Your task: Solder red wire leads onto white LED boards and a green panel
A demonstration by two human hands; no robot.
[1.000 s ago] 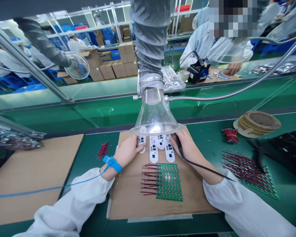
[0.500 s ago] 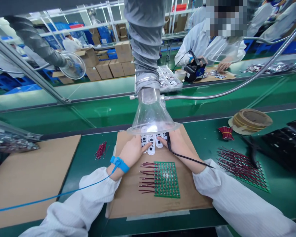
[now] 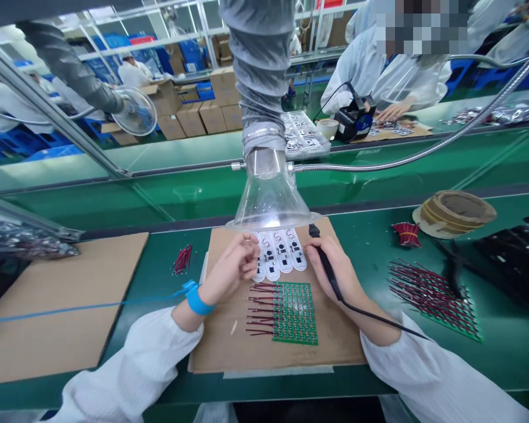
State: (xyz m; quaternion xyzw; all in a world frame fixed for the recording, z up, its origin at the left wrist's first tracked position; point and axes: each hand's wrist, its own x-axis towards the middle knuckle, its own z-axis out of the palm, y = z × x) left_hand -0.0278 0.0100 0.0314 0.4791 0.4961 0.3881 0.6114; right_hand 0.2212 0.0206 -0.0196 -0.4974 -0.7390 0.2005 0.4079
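Observation:
My right hand (image 3: 335, 264) is closed round the black handle of a soldering iron (image 3: 328, 270), just right of a row of several white circuit boards (image 3: 283, 258). The iron's tip is lost under the clear extraction hood (image 3: 271, 197). At the left end of the row, my left hand (image 3: 235, 258) is raised with fingers loosely bent and apart; I see nothing in them. A blue strap (image 3: 197, 298) circles my left wrist. Below the row lies a green panel of small boards (image 3: 295, 314), with dark red wires (image 3: 261, 311) sticking out to its left.
The boards lie on a cardboard sheet (image 3: 220, 352). Loose red wires (image 3: 183, 258) are to the left. On the right are a bundled wire bunch (image 3: 407, 234), a tape roll (image 3: 456, 214), and a second wired panel (image 3: 471, 323). Across the bench, a co-worker's hand (image 3: 394, 110) handles small parts.
Both hands have drawn back and apart from the white boards, uncovering the row. My left fingers have lifted off and bent. The soldering iron now shows upright in my right hand.

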